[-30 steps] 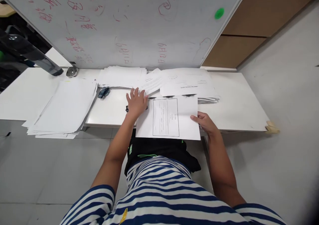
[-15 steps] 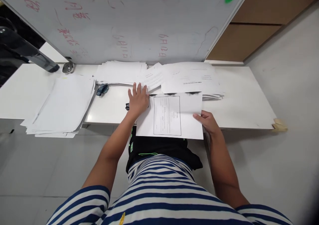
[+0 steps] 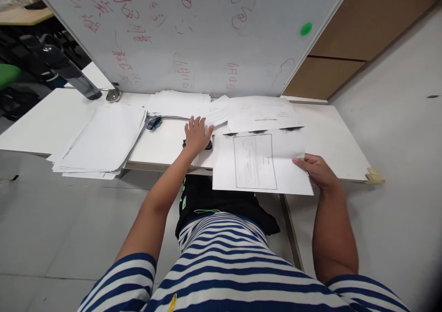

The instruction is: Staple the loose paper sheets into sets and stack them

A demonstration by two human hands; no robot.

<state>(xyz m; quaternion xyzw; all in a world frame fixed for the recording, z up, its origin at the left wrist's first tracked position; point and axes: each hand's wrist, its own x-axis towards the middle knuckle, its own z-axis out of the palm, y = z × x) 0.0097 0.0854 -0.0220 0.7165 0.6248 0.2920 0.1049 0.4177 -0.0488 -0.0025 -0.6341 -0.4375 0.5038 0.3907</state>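
My right hand (image 3: 319,170) pinches the right edge of a printed sheet of paper (image 3: 223,164), thumb on top. The sheet has a black-framed block of text and dark smudges along its far edge, and its near edge hangs past the table edge. My left hand (image 3: 198,136) is over the table with its fingers spread, apart from the sheet. Partly hidden under it lies a small black object (image 3: 208,145) whose kind I cannot make out. Beyond the sheet are a stack of printed papers (image 3: 262,109) and a slanted loose sheet (image 3: 218,109).
A white table (image 3: 165,144) carries a thick paper pile (image 3: 107,135) at left, a dark blue clip-like object (image 3: 154,123), another stack (image 3: 179,102), a round metallic item (image 3: 113,95) and a dark bottle (image 3: 74,75). Behind it stands a whiteboard (image 3: 207,40); a wall (image 3: 397,118) is at right.
My right hand has drawn the printed sheet rightward, out from under my left hand. My left hand now rests apart from it, and more of the black object shows. The camera view has shifted.
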